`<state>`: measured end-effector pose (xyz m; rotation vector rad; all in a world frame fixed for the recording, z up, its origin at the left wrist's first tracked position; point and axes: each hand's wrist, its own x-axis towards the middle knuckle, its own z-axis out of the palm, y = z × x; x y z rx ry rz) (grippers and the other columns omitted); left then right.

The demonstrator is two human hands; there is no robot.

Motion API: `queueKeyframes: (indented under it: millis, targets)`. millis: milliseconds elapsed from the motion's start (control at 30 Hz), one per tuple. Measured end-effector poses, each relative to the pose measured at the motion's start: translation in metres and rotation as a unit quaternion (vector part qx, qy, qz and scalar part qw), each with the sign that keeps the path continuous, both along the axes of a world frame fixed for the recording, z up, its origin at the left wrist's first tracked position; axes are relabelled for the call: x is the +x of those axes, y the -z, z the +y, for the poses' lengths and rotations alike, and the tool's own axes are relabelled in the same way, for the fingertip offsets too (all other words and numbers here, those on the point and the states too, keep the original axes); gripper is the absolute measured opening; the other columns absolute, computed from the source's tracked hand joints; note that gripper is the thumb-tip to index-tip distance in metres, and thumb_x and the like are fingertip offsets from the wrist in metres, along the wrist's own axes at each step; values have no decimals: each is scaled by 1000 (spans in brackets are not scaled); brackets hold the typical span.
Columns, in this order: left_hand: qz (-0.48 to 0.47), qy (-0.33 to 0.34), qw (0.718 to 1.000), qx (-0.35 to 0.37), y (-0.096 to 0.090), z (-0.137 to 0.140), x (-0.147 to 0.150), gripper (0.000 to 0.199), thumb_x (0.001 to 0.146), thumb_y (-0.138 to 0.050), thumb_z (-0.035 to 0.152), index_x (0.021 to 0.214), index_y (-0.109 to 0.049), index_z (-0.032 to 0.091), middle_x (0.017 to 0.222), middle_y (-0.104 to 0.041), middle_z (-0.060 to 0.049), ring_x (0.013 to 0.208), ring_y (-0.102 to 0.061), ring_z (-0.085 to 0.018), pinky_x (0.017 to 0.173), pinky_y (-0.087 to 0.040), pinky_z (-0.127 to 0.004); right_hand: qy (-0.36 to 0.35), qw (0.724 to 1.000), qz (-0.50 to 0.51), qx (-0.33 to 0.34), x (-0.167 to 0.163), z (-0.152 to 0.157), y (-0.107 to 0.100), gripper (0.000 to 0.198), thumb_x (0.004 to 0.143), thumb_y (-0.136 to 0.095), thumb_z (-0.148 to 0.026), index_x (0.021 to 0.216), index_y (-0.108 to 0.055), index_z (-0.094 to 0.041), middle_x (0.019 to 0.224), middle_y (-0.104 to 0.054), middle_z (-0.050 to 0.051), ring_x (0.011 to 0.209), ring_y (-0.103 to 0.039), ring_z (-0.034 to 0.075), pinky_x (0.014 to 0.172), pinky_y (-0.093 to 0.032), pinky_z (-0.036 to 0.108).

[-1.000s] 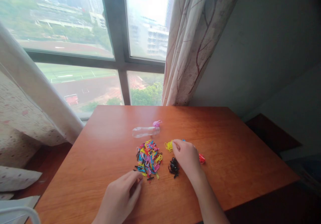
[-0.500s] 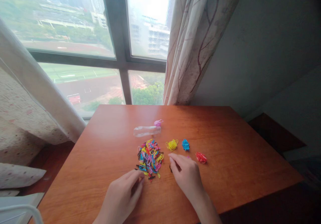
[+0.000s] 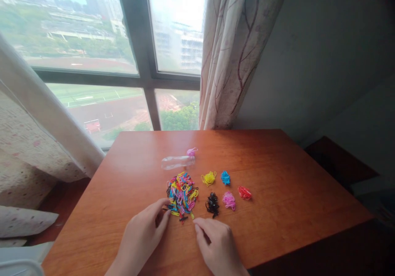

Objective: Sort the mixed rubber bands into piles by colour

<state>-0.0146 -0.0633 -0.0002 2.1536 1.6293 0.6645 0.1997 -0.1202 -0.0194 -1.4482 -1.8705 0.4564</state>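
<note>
A mixed pile of small coloured rubber bands [image 3: 182, 194] lies on the wooden table. At its left edge is my left hand [image 3: 145, 226], fingers curled, with a gap between thumb and index fingertip. My right hand [image 3: 216, 241] is at the pile's lower right, beside a loose yellow band [image 3: 192, 216]. Its fingertips are drawn together; whether a band is between them cannot be made out. Right of the pile sit single-colour heaps of bands: yellow [image 3: 209, 178], blue [image 3: 225, 178], black [image 3: 212, 204], pink [image 3: 228, 200] and red [image 3: 245, 192].
Behind the pile lies a clear plastic container [image 3: 177, 162], with a pink object [image 3: 191, 152] by its right end. The table [image 3: 277, 177] reaches to a window and patterned curtains [image 3: 228, 61]. A white object [image 3: 21, 263] is at the lower left.
My right hand has moved from beside the black and pink heaps down and left to the pile's lower edge, uncovering both heaps. My left hand stays by the pile; the view shifts slightly.
</note>
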Motion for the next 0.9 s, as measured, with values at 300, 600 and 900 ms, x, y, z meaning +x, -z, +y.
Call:
queueKeyframes:
  millis: [300, 600, 900]
  targets:
    - [26, 9, 1000, 9, 4, 0, -1, 19, 88, -52, 30, 97, -69, 29, 82, -78, 5, 68, -73, -14, 60, -52, -20, -15, 1000, 15, 8, 1, 2, -1, 27, 94, -42, -19, 94, -69, -24, 76, -70, 1, 70, -68, 15, 69, -44, 21]
    - [5, 20, 999, 26, 10, -3, -5, 16, 88, -53, 31, 91, -69, 28, 83, -76, 5, 69, -71, -13, 62, -53, -19, -20, 1000, 24, -1, 2, 3, -1, 26, 93, -43, -18, 94, -68, -24, 76, -70, 1, 70, -67, 16, 67, -42, 22]
    - [-27, 16, 997, 74, 6, -3, -5, 17, 86, -52, 25, 88, -69, 26, 77, -75, 4, 61, -69, -11, 58, -51, -17, -17, 999, 31, -6, 2, 2, 0, 25, 94, -44, -19, 94, -68, -24, 77, -70, 1, 72, -67, 15, 70, -43, 22]
